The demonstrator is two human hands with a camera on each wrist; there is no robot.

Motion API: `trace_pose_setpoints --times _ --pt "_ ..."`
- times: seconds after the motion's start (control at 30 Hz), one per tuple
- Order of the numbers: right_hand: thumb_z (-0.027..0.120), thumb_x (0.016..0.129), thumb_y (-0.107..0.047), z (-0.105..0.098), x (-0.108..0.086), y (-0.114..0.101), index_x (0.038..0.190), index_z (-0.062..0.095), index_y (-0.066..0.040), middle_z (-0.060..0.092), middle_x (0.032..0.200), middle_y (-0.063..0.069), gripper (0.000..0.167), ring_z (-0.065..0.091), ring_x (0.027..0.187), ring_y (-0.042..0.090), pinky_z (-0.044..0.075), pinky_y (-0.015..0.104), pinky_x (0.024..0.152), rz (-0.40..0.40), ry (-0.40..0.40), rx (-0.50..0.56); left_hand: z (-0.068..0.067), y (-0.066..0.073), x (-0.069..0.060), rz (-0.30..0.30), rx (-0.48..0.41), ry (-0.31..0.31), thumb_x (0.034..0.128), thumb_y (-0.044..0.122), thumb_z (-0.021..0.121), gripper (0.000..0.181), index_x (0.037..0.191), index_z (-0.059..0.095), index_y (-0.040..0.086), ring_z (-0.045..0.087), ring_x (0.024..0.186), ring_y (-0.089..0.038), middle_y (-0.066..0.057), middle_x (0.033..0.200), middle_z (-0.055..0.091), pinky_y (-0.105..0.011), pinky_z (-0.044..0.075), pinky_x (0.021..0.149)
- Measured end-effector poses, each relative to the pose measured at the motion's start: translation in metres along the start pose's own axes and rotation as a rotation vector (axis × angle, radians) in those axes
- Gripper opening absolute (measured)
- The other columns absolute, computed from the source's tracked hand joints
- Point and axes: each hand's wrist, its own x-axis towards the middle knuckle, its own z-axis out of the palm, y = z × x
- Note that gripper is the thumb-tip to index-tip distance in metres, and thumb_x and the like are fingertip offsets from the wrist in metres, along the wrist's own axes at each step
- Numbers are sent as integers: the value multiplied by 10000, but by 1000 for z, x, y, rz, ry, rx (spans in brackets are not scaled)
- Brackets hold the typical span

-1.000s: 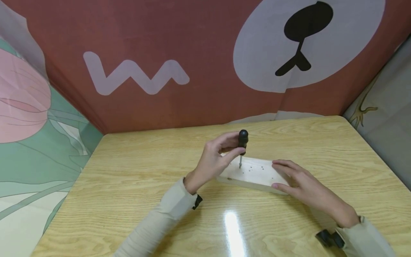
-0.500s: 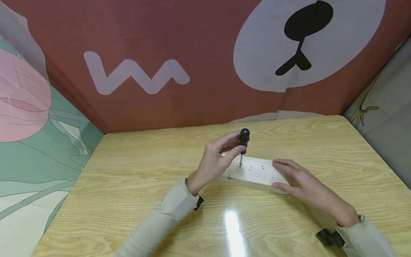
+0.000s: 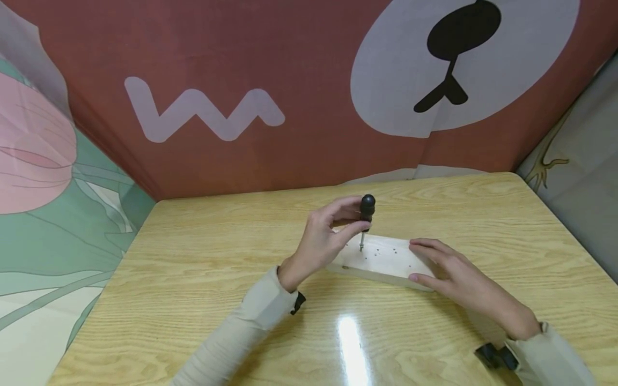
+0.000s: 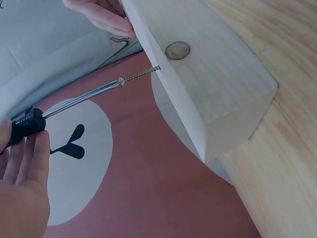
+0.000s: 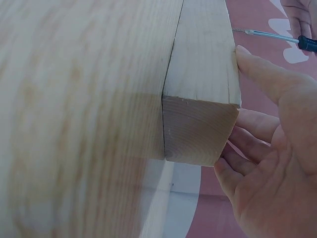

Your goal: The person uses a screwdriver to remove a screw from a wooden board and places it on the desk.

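Note:
My left hand [image 3: 321, 238] pinches the black handle of a screwdriver [image 3: 367, 206] between thumb and fingers, holding it nearly upright. In the left wrist view the shaft of the screwdriver [image 4: 81, 98] meets the head of a long screw [image 4: 141, 74]. The screw's tip touches the wooden block [image 4: 223, 74], with most of its thread showing outside the wood. Several small holes dot the top of the pale block [image 3: 391, 264], which lies flat on the table. At the block's right end my right hand [image 3: 451, 276] grips it, thumb on the near side and fingers at the far side.
The light wood-grain table [image 3: 217, 241] runs back to a reddish-brown cloth backdrop [image 3: 299, 150] with a cartoon face. A dark knot [image 4: 177, 50] marks the side of the block. Printed cloth also hangs at the left and right.
Almost nothing differs: the screwdriver handle and left hand shift very slightly. My right hand and the block keep their places.

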Motion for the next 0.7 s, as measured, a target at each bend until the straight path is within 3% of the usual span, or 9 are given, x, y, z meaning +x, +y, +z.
trace_pose_setpoints --times 0.13,0.23,0.5,0.7 --pt "734 903 -323 0 0 -1 1369 557 13 523 1415 186 601 496 1301 417 444 619 993 3 -2 8 1 -1 0 4 1 34 817 -40 768 394 1185 628 -55 734 889 -264 -210 1008 735 -256 616 815" --pt "727 908 -331 -1 0 -2 1370 554 14 518 1420 185 602 489 1308 419 442 623 996 13 -8 18 1 -2 -1 8 2 43 838 -31 753 358 1177 640 -55 733 899 -256 -207 1011 736 -260 617 813" --pt "732 902 -336 -1 0 -1 1374 549 14 514 1423 184 616 491 1303 421 454 623 978 15 -12 11 0 0 -3 28 -18 12 895 -56 674 342 1231 619 -91 714 931 -275 -224 1065 702 -265 615 832" --pt "733 901 -335 -1 0 -1 1371 556 8 525 1416 169 608 503 1301 399 459 597 976 11 -5 -1 -1 1 -2 2 -3 0 900 -38 682 351 1243 624 -80 705 953 -276 -212 1103 681 -252 609 843"
